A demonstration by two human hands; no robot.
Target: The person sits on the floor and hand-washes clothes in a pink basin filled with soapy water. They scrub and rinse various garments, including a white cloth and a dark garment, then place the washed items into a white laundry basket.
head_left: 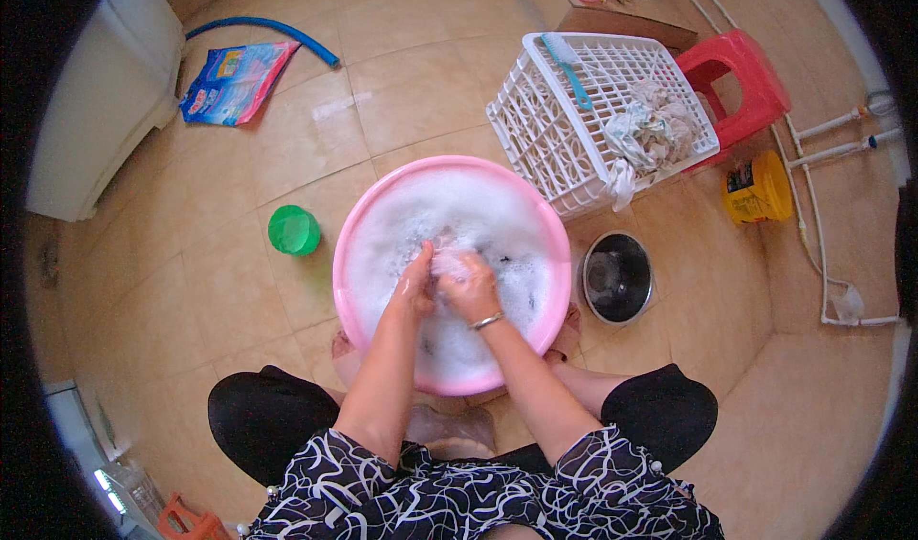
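Note:
A round pink basin (451,162) full of white suds (421,205) stands on the floor between my knees. Both hands are together over its middle, working on a bunched wet cloth (448,262) that looks pale pink. My right hand (471,291), with a bracelet at the wrist, is closed round the cloth from the right. From the left, my left hand (416,280) grips it with the thumb pointing up. Motion blur and foam hide some of the fingers and the lower part of the cloth. Dark patches of water or fabric show through the suds.
A white plastic basket (535,124) holds up crumpled cloths (650,133) and a blue-handled brush (574,81). Near it are a red stool (741,81), yellow bucket (758,188) and metal bowl (619,277). Leftward lie a green cup (294,230), detergent bag (234,83) and blue hose (287,31).

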